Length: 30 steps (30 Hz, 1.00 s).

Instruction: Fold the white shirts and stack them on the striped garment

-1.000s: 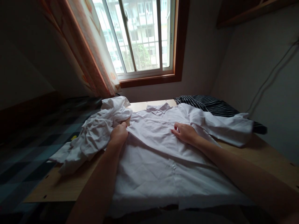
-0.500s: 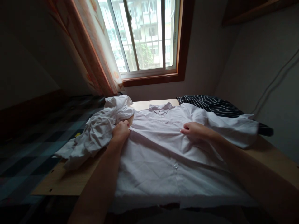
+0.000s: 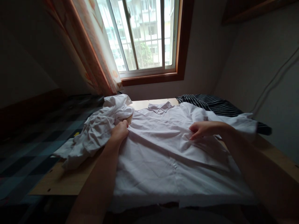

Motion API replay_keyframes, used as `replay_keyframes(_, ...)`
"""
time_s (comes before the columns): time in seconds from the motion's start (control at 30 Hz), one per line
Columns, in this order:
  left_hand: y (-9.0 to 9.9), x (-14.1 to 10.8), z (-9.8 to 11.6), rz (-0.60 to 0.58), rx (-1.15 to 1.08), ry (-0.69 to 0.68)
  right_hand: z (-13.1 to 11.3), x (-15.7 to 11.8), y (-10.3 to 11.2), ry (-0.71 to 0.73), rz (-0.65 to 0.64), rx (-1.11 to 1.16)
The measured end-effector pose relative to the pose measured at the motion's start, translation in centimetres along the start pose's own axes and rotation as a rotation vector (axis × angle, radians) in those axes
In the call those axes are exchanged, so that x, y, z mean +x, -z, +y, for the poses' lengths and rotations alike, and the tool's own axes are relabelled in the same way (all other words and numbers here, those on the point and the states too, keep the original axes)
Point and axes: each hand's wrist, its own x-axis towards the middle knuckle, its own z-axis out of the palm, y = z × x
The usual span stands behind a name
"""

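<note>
A white button-up shirt lies spread front up, its collar toward the window and its hem toward me. My left hand is closed on the shirt's left side edge, and creases run from that grip across the front. On the right half of the chest, my right hand rests with curled fingers and the thumb below, pinching the cloth loosely. One sleeve stretches out to the right behind that wrist. A button shows on the front placket. The fingertips of my left hand are partly hidden.
Left of the shirt, a crumpled white garment lies on the wooden board. A dark striped garment is behind the right sleeve. Checked bedding extends along the left. Beyond are a window and an orange-patterned curtain.
My right hand has shifted right and slightly down across the shirt, its wrist more bent and its thumb lower. My left hand keeps its hold on the side edge.
</note>
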Motion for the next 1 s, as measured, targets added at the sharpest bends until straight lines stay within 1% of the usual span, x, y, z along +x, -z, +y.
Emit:
replay_keyframes(0.1,-0.2,0.1,-0.1,0.000,-0.005,0.000,0.6,0.1,0.2,0.051,-0.039,0.064)
replay_keyframes(0.17,-0.1,0.1,-0.1,-0.005,-0.010,0.006,0.9,0.1,0.3,0.078,-0.035,0.122)
replay_keyframes(0.23,0.1,0.0,0.0,-0.015,-0.015,0.017,1.1,0.0,0.3,0.071,-0.032,0.189)
replay_keyframes(0.33,0.3,-0.1,0.1,-0.024,-0.027,0.023,1.2,-0.3,0.2,0.008,-0.090,0.251)
replay_keyframes(0.4,0.3,-0.2,0.2,-0.028,-0.030,0.021,1.0,-0.6,0.2,-0.029,-0.124,0.250)
replay_keyframes(0.57,0.2,-0.3,0.3,-0.033,-0.020,0.022,-0.1,-1.0,0.0,-0.156,-0.150,0.136)
replay_keyframes(0.67,0.1,-0.3,0.3,-0.041,-0.012,0.026,-0.6,-1.3,-0.1,-0.187,-0.144,0.077)
replay_keyframes(0.8,-0.3,-0.1,0.3,-0.040,0.007,0.000,0.0,-2.6,-0.2,-0.174,-0.137,0.089)
replay_keyframes(0.9,-0.7,0.0,0.3,-0.039,0.013,-0.015,1.0,-3.9,-0.3,-0.122,-0.173,0.151)
replay_keyframes(1.0,-0.9,-0.1,0.4,-0.044,0.020,-0.018,1.9,-4.5,-0.6,-0.084,-0.171,0.206)
